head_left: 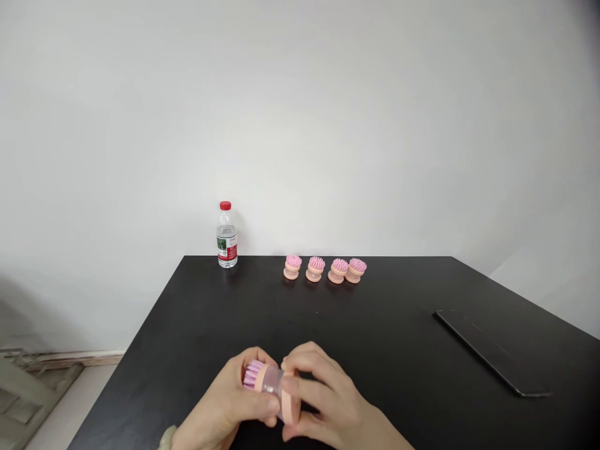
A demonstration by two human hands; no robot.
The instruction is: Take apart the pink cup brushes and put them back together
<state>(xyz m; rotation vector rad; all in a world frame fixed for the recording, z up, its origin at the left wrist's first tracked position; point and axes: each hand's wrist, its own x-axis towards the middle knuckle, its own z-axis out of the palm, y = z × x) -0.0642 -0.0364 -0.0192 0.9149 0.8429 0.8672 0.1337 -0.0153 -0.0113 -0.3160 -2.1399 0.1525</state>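
Observation:
Near the front edge of the black table, a pink brush (272,382) with a clear middle lies sideways between my hands, bristles to the left. My left hand (234,397) is wrapped round its bristle end and clear middle. The fingers and thumb of my right hand (323,394) grip its round peach base at the right. Toward the back of the table stand several similar brushes in a row, bristles up: one at the left (292,267), another beside it (315,269), and a close pair at the right (338,271).
A water bottle (227,247) with a red cap stands at the back left of the black table (225,319), near the pale wall. A flat dark panel (487,350) lies on the right side. Light-coloured furniture (28,400) shows at the lower left.

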